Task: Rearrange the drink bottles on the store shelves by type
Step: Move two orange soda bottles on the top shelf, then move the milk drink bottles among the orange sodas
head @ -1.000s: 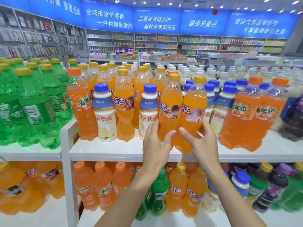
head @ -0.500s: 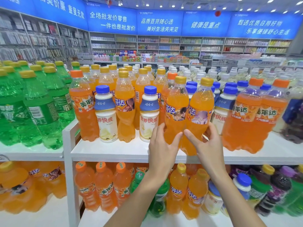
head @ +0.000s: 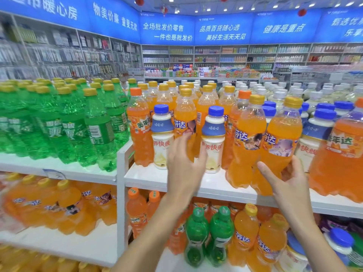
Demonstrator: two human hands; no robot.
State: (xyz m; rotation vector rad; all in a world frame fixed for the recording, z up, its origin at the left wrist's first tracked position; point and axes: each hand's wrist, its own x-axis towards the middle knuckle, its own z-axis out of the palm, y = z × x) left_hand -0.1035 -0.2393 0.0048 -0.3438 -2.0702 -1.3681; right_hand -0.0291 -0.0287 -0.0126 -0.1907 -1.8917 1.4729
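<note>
Two yellow-capped orange soda bottles stand side by side at the front of the white upper shelf [head: 196, 183]. My right hand [head: 288, 179] grips the lower body of the right one [head: 282, 138], thumb in front and fingers behind. The left one [head: 247, 138] stands free beside it. My left hand [head: 186, 165] is open with fingers straight, in front of another orange soda bottle [head: 185, 118]. That bottle stands between two blue-capped white milk drink bottles [head: 162, 138] [head: 214, 138]. Whether the fingertips touch it is unclear.
Green soda bottles [head: 98, 130] crowd the left shelf. Orange-capped orange bottles [head: 138, 130] [head: 341, 154] flank the group, with more white bottles behind. The lower shelf holds mixed orange, green [head: 197, 232] and blue-capped bottles. A white upright [head: 120, 193] divides the shelves.
My left hand has let go of the left orange bottle and moved left toward the milk drink bottles. My right hand stays on its bottle. The view has turned left and closer.
</note>
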